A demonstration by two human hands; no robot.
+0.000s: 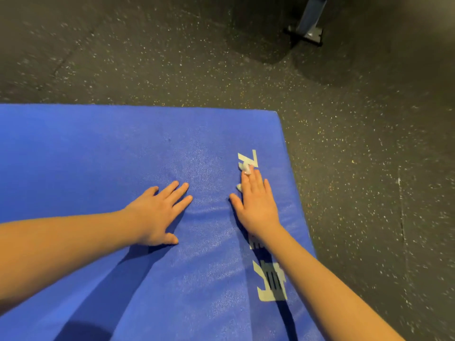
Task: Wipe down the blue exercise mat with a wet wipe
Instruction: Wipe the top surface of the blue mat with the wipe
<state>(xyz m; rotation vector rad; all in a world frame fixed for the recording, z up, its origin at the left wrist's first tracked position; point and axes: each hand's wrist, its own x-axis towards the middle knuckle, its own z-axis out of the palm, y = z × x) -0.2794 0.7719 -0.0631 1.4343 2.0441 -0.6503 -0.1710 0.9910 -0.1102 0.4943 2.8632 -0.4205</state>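
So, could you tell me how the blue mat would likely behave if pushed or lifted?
The blue mat probably flexes rather than staying stiff: it ripples beside the pressing right hand. Its foamy, textured surface suggests it is light and may grip the floor.

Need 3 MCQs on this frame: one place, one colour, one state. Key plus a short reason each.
1. Where is the wet wipe? A in a bin; B under the fingers of the right hand; C in a pocket.
2. The lettering on the mat is: A white; B red; C green.
3. The left hand is: A a fist; B pinching a bottle; C flat on the mat, fingers spread.
Key: 1 B, the wipe peeks out beneath the straight fingertips. 2 A, pale letters run along the blue mat's right edge. 3 C, the palm lies down, holding nothing.
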